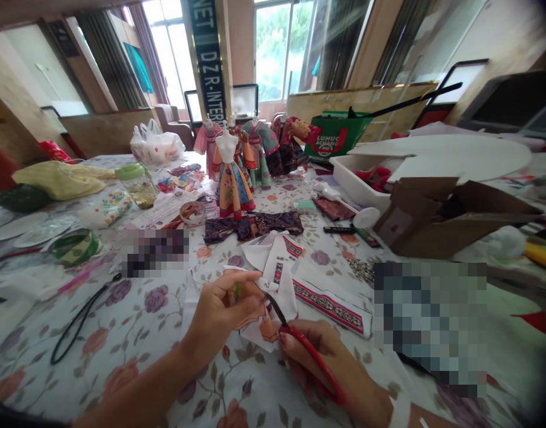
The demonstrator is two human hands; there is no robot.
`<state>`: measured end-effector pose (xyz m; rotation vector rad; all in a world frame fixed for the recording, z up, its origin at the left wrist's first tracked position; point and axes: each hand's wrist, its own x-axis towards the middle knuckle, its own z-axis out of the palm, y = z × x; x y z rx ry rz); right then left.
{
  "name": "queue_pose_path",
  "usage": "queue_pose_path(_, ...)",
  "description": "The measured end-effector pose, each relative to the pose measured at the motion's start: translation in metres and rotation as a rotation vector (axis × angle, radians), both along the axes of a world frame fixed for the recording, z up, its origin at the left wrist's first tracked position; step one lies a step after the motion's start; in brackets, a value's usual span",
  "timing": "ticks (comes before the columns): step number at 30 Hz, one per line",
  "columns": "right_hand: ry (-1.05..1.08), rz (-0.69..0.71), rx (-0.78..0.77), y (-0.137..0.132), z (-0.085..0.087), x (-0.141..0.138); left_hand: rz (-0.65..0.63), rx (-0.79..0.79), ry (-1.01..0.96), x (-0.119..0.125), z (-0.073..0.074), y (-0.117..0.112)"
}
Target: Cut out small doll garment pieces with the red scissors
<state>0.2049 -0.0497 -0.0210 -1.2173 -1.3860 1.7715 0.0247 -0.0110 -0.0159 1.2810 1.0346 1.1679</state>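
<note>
The floral tablecloth (121, 368) is the broadest thing here, spreading under both my hands and far beyond them. Well ahead of my hands stand a white dress form (227, 145) in a patterned miniature gown and a row of other small gowns. Beyond my right hand sit a cardboard box (455, 214) with its flaps open and a white plastic tray (350, 181) holding red scraps. Far beyond my left hand lie a pale yellow cloth (59, 180) and a glass jar with a green lid (136, 184). Closer in, just ahead of my hands, lie dark paisley strips (252, 226), while a white strip with red-and-black trim (330, 306) sits near my right hand. A black cord (72, 324) curls left of my left hand.

Between my hands is a white cut piece (285, 306) printed with orange, held above the tablecloth. My left hand (223, 312) pinches it between thumb and fingers. My right hand (303, 362) curls closed around red-handled scissors (319, 356), their dark blades (273, 306) at the piece's edge, though I cannot tell whether they are open. Clean cutting calls for keeping the piece taut near the blades and taking short, steady bites
</note>
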Motion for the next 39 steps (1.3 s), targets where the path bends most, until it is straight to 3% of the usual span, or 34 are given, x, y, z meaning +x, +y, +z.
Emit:
queue_pose_path(25, -0.012, -0.017, 0.007, -0.001, -0.003, 0.002, -0.044, -0.039, -0.105, 0.003, 0.002, -0.001)
queue_pose_path(33, 0.022, -0.023, 0.01, -0.001, -0.012, 0.001, -0.019, -0.028, -0.073, 0.003, 0.002, -0.001)
queue_pose_path(39, -0.052, -0.033, 0.012, -0.002, 0.001, -0.001, -0.068, -0.035, -0.152, 0.004, -0.001, -0.001)
